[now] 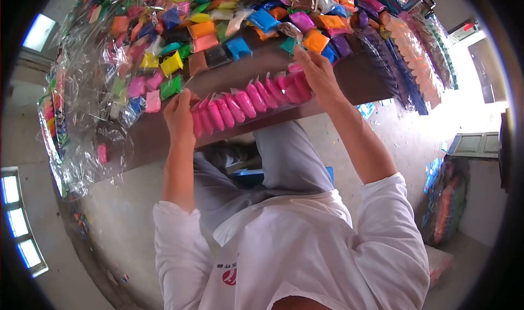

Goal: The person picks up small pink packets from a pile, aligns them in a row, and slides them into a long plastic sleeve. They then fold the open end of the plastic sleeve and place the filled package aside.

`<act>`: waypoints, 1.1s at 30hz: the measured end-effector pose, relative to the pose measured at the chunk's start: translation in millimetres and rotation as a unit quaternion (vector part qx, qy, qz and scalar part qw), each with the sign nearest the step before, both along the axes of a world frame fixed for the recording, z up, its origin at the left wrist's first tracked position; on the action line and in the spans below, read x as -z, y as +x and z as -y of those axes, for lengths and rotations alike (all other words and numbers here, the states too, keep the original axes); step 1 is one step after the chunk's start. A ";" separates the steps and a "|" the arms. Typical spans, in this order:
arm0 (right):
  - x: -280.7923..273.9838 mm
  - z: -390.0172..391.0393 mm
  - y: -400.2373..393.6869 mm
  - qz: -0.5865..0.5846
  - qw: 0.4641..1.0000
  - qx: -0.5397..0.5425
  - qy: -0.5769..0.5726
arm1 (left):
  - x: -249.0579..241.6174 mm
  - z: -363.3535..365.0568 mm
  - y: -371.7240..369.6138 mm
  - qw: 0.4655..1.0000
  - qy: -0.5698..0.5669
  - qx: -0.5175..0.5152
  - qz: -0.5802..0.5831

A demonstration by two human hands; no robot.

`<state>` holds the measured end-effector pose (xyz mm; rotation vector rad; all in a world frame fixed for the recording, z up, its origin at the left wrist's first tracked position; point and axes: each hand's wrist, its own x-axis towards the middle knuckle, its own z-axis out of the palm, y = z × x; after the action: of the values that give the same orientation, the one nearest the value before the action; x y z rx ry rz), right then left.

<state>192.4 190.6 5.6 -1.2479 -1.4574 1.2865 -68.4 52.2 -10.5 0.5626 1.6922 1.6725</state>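
Note:
A row of pink packets, each a small puffy pouch in clear plastic, stretches between my two hands over the front edge of the brown table. At the row's left end, the fingers of my left hand are closed on it. My right hand grips the other end, which sits a little higher. Just beyond my left hand lies a green packet. Near my right fingertips are an orange packet and a blue packet.
A heap of small coloured packets covers the back of the brown table. Crumpled clear plastic lies along the left side. Strips of purple and peach packets hang over the right edge. Bundled packets stand on the floor at right.

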 end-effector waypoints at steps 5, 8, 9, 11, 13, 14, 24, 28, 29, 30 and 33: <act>9.4 0.6 12.9 -0.032 0.997 -0.062 0.038 | 4.2 -6.6 -2.2 0.995 -0.028 0.003 -0.098; 14.5 -3.2 22.0 0.038 0.991 -0.100 0.084 | 3.6 -11.1 -2.9 0.987 -0.050 0.007 -0.150; 14.0 -5.1 23.3 0.099 0.982 -0.115 0.111 | 2.9 -12.3 -3.7 0.987 -0.051 0.008 -0.150; 10.5 -3.2 21.6 0.124 0.980 -0.101 0.121 | 1.1 -11.7 -7.0 0.979 -0.053 0.023 -0.195; 9.4 -1.2 21.1 0.150 0.976 -0.088 0.133 | -5.8 -9.3 -14.7 0.966 -0.070 0.015 -0.247; 10.6 -1.3 21.8 0.034 0.988 -0.070 0.132 | -8.1 -8.5 -18.2 0.951 -0.085 0.007 -0.298; -4.4 -15.6 26.6 -0.009 0.955 -0.221 0.199 | 0.0 5.7 -10.0 0.956 -0.053 0.082 -0.276; 2.4 -16.0 23.6 0.015 0.945 -0.263 0.193 | -7.3 11.4 -4.9 0.974 -0.021 0.093 -0.206; 1.5 -16.6 24.2 0.015 0.945 -0.264 0.192 | -8.4 12.3 -4.7 0.975 -0.021 0.106 -0.194; -1.6 -17.4 25.0 0.024 0.951 -0.241 0.192 | -8.8 12.5 -4.7 0.975 -0.022 0.105 -0.193; -12.3 -23.1 31.1 0.064 0.949 -0.237 0.199 | -9.2 11.1 -4.8 0.970 -0.021 0.108 -0.216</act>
<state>223.5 213.7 17.9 -0.7451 -2.0770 1.1352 -73.2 41.2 -1.2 1.1124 1.8779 1.4233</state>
